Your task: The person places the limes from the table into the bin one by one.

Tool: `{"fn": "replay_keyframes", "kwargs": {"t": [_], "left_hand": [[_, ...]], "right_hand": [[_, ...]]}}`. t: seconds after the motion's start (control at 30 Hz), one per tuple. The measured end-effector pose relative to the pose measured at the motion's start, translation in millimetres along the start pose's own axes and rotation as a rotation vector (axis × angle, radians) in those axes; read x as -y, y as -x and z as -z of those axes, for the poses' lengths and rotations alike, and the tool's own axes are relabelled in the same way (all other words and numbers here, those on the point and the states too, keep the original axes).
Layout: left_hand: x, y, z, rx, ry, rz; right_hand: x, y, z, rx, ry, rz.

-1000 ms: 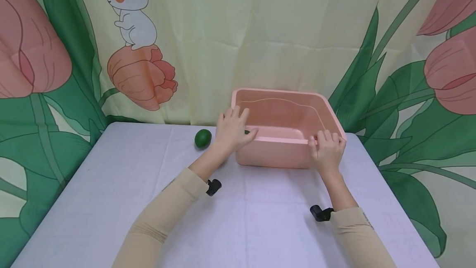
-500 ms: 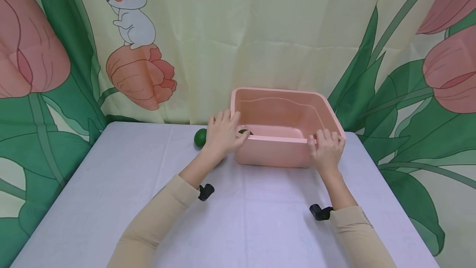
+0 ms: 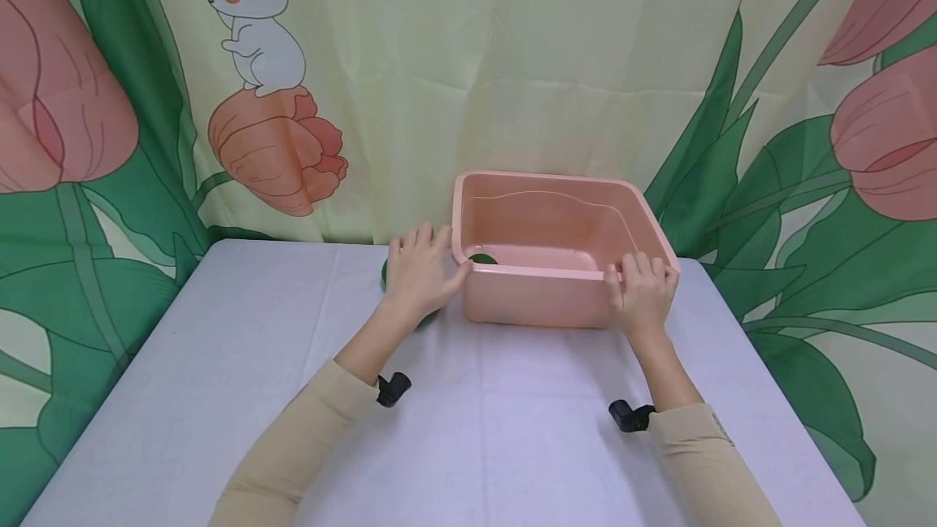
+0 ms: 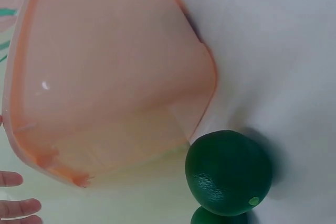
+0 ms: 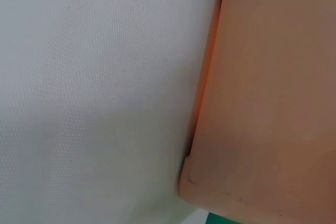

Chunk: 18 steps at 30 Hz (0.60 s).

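Observation:
A pink plastic bin (image 3: 538, 299) stands near the back of the table, its open top tipped slightly toward me. My right hand (image 3: 646, 291) grips its near right rim, fingers curled over the edge. Beside the left corner is my left hand (image 3: 420, 271), fingers spread and straight, thumb close to the rim. Below that hand, in the left wrist view, a glossy dark green lime-like fruit (image 4: 228, 174) lies on the cloth, with a second green fruit (image 4: 218, 216) partly hidden behind it. Inside the bin, a green fruit (image 3: 483, 259) shows above the near rim.
White cloth (image 3: 476, 429) covers the table. Behind it hangs a pale yellow curtain (image 3: 410, 104) printed with tulips and a rabbit, close to the bin's back side. A small black camera (image 3: 394, 389) sits at the left wrist, another camera (image 3: 631, 415) at the right.
My left hand has moved left from the bin's near left rim, now overlapping the fruits beside it. More of the fruit inside the bin shows. The right hand keeps its grip.

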State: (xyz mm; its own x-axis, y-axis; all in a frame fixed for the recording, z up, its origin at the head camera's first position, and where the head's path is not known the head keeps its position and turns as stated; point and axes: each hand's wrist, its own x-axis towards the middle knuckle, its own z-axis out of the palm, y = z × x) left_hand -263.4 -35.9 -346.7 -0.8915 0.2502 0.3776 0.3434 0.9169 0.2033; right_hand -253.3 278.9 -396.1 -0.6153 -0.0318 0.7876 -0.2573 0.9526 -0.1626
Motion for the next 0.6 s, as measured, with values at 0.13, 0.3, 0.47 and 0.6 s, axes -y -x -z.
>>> {"fn": "replay_keyframes", "kwargs": {"t": [0.13,0.3,0.47,0.6], "left_hand": [[4.4,5.3,-1.3,-0.018,0.009,0.004],[10.2,11.7,-2.0,-0.007,0.017,0.025],[17.2,16.5,-4.7,-0.006,0.043,0.041],[22.6,19.7,-8.5,-0.001,0.037,0.054]], "right_hand": [[0,0,-1.0,-0.005,-0.004,-0.004],[0,0,-1.9,-0.009,-0.004,-0.008],[-1,1,-2.8,-0.018,-0.003,-0.01],[0,1,-2.9,-0.021,-0.003,-0.008]]}}
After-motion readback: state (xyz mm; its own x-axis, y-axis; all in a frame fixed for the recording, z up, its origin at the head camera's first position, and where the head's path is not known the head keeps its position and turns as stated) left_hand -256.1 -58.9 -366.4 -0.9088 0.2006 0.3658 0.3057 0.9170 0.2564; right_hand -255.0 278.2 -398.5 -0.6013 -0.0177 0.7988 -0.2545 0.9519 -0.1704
